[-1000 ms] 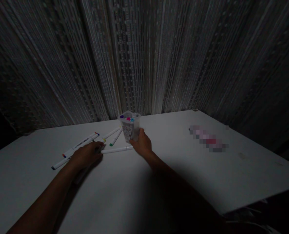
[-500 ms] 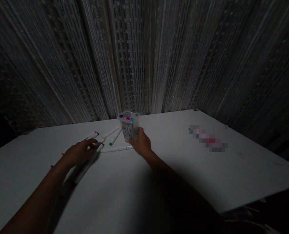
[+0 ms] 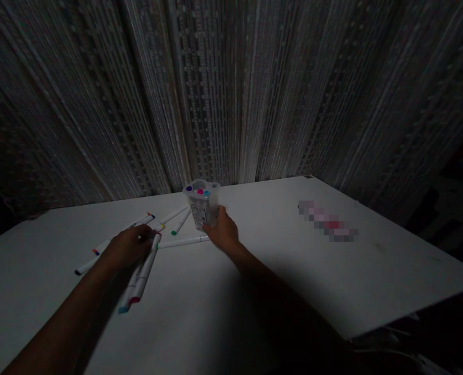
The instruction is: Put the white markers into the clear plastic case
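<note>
A clear plastic cup with three markers standing in it sits near the far edge of a white table. My right hand is wrapped round the cup's base. My left hand lies to the left over two white markers that point toward me, fingers curled on them. Several more white markers lie scattered on the table between my hands and behind my left hand.
A dark beaded curtain hangs right behind the table. A blurred-out flat object lies on the table's right half. The table's right corner and near edge drop into darkness at the lower right.
My left hand has slid left and slightly toward me, and two markers under it now stick out toward me. My right hand has stayed on the cup.
</note>
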Available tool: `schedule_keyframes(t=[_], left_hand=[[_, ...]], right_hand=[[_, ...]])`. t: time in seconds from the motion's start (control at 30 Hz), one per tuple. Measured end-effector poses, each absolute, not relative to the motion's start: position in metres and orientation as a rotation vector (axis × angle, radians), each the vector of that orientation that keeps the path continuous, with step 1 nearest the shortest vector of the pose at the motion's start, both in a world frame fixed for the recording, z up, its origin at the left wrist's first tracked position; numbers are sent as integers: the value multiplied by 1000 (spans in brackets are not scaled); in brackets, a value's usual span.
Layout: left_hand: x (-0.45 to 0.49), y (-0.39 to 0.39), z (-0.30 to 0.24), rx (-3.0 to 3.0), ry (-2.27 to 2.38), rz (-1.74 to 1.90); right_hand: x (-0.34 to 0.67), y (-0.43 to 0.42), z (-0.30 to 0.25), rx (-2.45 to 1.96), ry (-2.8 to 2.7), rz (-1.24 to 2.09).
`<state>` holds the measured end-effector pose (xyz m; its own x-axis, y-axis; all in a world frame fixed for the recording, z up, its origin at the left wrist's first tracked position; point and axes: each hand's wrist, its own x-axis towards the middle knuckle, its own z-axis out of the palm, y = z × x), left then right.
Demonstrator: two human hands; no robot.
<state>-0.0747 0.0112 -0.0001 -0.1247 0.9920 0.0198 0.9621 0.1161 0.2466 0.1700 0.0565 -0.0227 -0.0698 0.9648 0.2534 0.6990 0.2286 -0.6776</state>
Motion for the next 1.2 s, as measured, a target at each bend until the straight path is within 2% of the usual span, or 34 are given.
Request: schedule_keyframes(t=[0.27, 0.53, 0.83, 1.0, 1.2], left_hand=[[-66, 10, -1, 1920, 2136, 508], [-68, 10, -8, 2104, 1907, 406], [-62, 8, -9, 2224, 1641, 484], [-56, 4, -7, 2131, 1725, 334], [-56, 6, -11, 2062, 1666, 346]], right_hand=[[169, 58, -23, -1531, -1844, 481], [170, 59, -25, -1531, -1857, 474], [170, 55, -21, -1535, -1859, 496], [170, 55, -22, -1541, -1864, 513], [171, 56, -25, -1511, -1858, 502]])
